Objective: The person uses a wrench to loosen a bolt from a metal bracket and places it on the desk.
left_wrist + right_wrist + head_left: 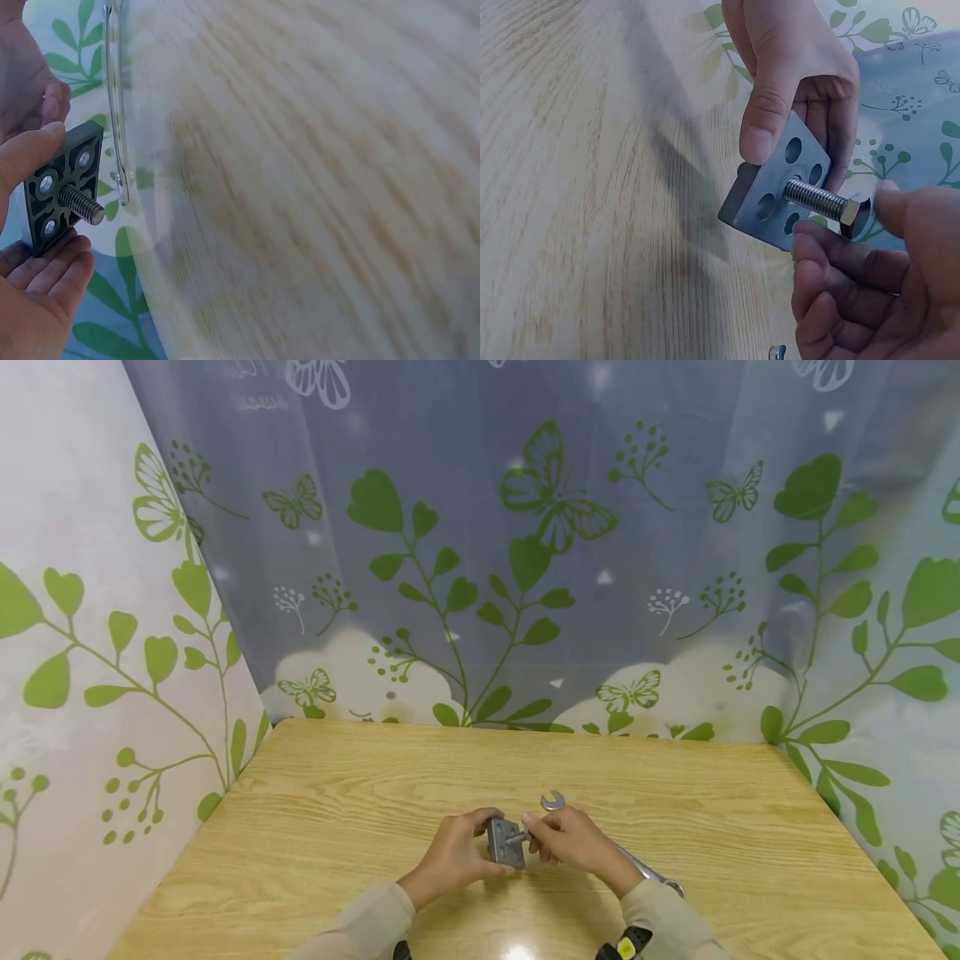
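A square grey metal plate (506,843) with several round holes is held upright above the table. My left hand (456,853) grips it by opposite edges, thumb on one side and fingers on the other. Through its middle runs a hex bolt (819,199), whose head and part of its thread stand out on the right hand's side. On the plate's ribbed face, the bolt's threaded end (82,205) sticks out. My right hand (572,839) pinches at the bolt head, its thumb against the head and the other fingers curled below.
A combination wrench (553,801) lies on the wooden table (360,785) beneath and beyond the right hand, partly hidden by that forearm. Patterned curtains (465,552) with green leaves and butterflies hang behind and beside the table.
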Demonstrator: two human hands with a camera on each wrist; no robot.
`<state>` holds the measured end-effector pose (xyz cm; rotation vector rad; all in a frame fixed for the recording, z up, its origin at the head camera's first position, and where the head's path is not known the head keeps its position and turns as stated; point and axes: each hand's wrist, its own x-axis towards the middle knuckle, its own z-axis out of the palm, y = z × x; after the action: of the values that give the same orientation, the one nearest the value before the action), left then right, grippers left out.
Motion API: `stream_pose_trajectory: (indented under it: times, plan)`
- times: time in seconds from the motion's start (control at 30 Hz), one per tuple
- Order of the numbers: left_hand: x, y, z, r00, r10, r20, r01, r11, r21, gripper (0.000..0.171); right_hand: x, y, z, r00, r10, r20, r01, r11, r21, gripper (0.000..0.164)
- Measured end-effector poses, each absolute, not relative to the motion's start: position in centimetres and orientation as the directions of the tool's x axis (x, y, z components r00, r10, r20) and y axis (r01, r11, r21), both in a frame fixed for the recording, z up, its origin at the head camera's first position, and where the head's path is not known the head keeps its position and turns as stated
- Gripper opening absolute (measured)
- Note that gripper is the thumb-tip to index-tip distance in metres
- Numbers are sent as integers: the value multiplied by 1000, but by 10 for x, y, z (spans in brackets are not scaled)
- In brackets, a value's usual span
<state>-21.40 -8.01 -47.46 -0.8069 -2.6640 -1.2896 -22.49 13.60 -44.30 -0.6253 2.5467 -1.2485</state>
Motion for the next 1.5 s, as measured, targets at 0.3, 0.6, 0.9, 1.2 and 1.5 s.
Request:
stream_pose_trajectory:
  times: [0.3,0.6,0.9,1.2,1.5]
  plan:
    - [-213,-82,-474,-857,437,272,486,512,708,67,-226,138,-443,-825,-557,90,-426,512,-746,20]
    - [-215,-81,-472,-862,430,268,477,511,715,69,-226,139,-440,-814,-562,149,-463,471,-751,23]
    - [-215,-82,-470,-863,435,258,476,528,703,70,-225,141,-442,-832,-543,109,-426,501,-754,37]
    - [-215,-82,-471,-864,435,255,474,531,702,69,-224,142,-443,-900,-433,39,-279,507,-815,53]
    - [-214,-79,-470,-862,441,251,478,540,693,69,-226,139,-445,-858,-513,13,-322,518,-793,37]
